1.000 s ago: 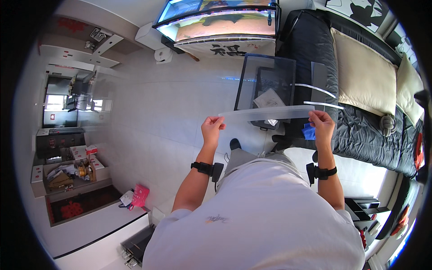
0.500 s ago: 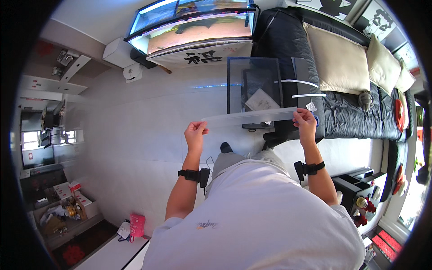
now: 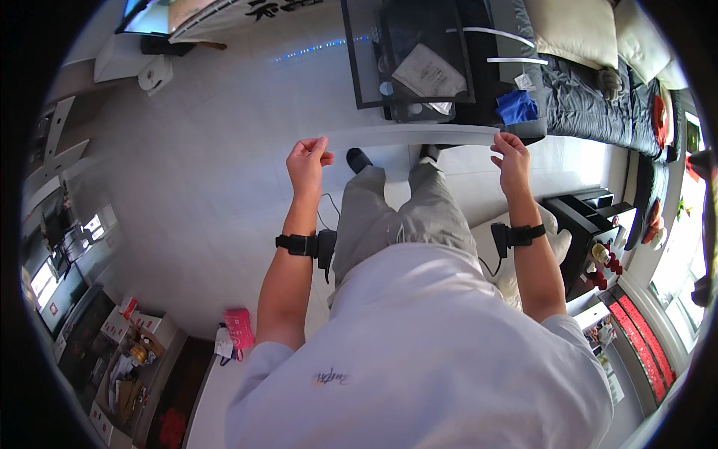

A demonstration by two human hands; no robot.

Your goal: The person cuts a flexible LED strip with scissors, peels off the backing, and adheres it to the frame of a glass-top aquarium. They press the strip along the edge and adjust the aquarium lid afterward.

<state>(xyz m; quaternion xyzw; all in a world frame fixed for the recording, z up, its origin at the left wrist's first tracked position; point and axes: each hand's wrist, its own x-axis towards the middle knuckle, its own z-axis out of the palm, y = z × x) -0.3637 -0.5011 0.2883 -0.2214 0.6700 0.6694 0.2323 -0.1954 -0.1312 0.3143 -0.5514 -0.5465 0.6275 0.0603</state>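
Note:
My left hand (image 3: 309,159) pinches one end of a long translucent strip (image 3: 404,135), and my right hand (image 3: 512,157) pinches the other end, holding it level across my body. Just beyond it stands a dark-framed see-through panel or box (image 3: 356,75), over a dark tray (image 3: 404,112) with a pale square packet (image 3: 426,71). To the right, two white curved strips (image 3: 516,60) lie across the black couch (image 3: 568,105), near a blue cloth (image 3: 516,106). Each forearm wears a black strapped device.
Cream cushions (image 3: 572,22) line the couch. A fish tank (image 3: 149,16) is at the upper left. A dark shelf unit (image 3: 568,228) is beside me at the right. At the lower left are a cluttered cabinet (image 3: 127,374) and a pink bag (image 3: 239,329).
The view has tilted down, so the room has shifted up and more of my legs shows. My hands still hold the strip, which now sits higher in the picture.

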